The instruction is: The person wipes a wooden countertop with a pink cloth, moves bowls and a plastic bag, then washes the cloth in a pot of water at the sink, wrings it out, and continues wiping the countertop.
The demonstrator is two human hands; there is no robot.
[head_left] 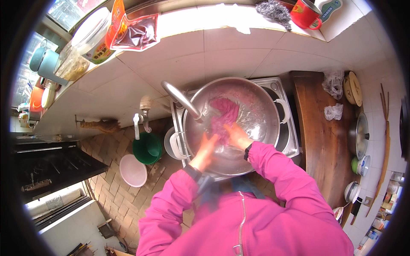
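A large round metal basin (pixel 267 96) with white side handles sits in the sink area, with shallow water inside. In it lies a wet, bunched pink cloth (pixel 226 109). My right hand (pixel 237 136) is closed on the cloth's near right edge. My left hand (pixel 206 152) reaches over the basin's left part, its fingertips at the near left end of the cloth; motion blurs these fingers, and their grip cannot be made out. A curved metal faucet (pixel 183 100) hangs over the basin's left rim, just left of the cloth.
Right of the basin stands a brown wooden counter (pixel 316 141) with crumpled plastic bags (pixel 333 112). Lower left, a green bucket (pixel 147 148) and a pale pink basin (pixel 133 170) stand on the brick floor. A ledge behind holds a red mug (pixel 305 15), a steel scourer (pixel 274 13) and jars.
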